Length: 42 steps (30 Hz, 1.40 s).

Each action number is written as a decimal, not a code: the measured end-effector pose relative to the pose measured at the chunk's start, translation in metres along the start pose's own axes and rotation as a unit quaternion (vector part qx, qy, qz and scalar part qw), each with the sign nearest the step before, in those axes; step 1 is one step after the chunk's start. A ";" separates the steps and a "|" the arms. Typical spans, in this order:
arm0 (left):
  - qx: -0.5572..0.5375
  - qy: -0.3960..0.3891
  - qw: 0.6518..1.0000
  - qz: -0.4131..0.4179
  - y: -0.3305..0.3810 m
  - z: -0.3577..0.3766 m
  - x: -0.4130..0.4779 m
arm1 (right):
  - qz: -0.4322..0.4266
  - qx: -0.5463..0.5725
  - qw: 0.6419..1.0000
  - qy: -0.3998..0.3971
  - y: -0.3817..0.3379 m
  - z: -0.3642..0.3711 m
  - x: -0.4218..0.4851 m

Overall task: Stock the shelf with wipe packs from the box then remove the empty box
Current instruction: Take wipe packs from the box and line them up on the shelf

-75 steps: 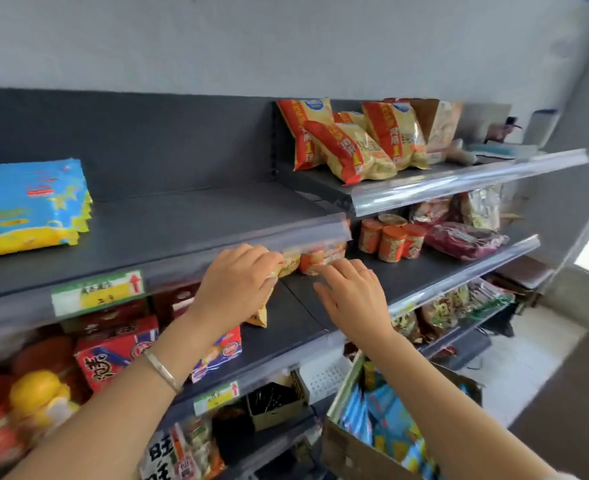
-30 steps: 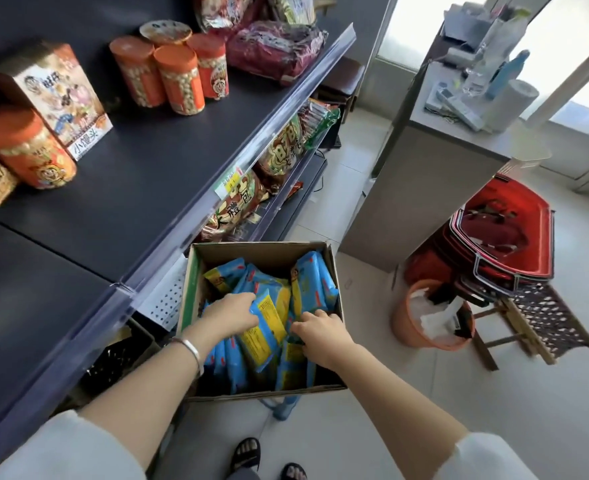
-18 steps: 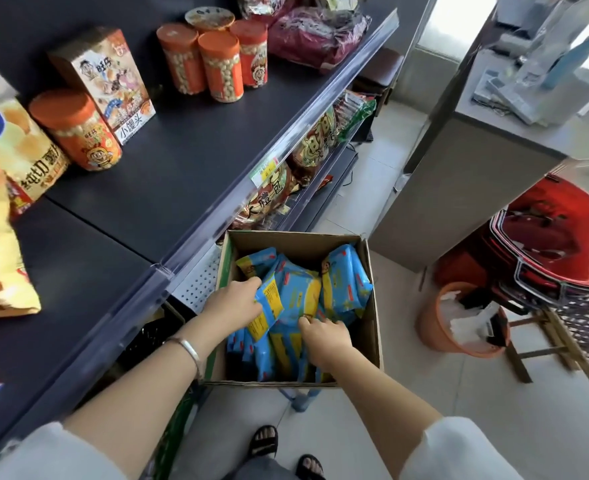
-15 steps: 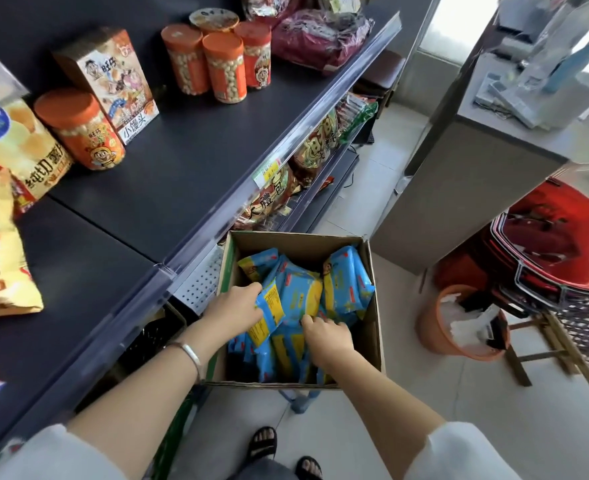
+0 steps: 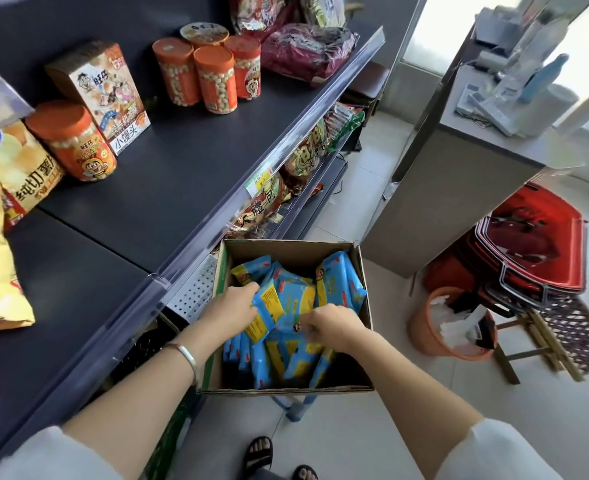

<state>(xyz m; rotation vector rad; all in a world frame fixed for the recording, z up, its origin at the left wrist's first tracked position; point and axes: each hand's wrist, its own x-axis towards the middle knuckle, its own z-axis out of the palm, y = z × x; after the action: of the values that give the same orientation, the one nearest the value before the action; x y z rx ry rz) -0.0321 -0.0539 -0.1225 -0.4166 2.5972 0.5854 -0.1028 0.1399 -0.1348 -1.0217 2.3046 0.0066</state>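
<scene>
Inside box (image 5: 286,249), left hand (image 5: 230,306), right hand (image 5: 334,327) fingers (image 5: 248,291) grip wipe packs (image 5: 338,282).

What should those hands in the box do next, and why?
Probably lift the gripped bundle up toward the shelf. The left hand and right hand are both down in the cardboard box, fingers curled on blue wipe packs, and the shelf beside it has bare space.

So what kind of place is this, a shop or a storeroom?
Most likely a small grocery or convenience shop. The dark shelf holds snack jars and bears a price label, stacked red shopping baskets sit beside a counter, and a cardboard box of wipe packs stands ready for stocking.
</scene>
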 end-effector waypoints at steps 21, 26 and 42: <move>-0.020 -0.099 0.995 -0.004 -0.018 0.046 0.021 | 0.074 0.115 0.991 0.009 0.008 0.016 0.001; -0.083 -0.060 0.993 -0.057 -0.020 0.066 0.027 | 0.107 0.127 0.981 0.098 0.003 0.009 0.010; -0.157 -0.021 0.977 -0.145 -0.016 0.091 0.040 | 0.044 -0.125 0.991 -0.025 -0.002 0.007 0.078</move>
<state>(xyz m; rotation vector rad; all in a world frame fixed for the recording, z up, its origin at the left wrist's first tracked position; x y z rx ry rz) -0.0280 -0.0329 -0.2210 -0.8584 2.3441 0.8900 -0.1381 0.0881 -0.1821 -1.0271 2.3409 0.3605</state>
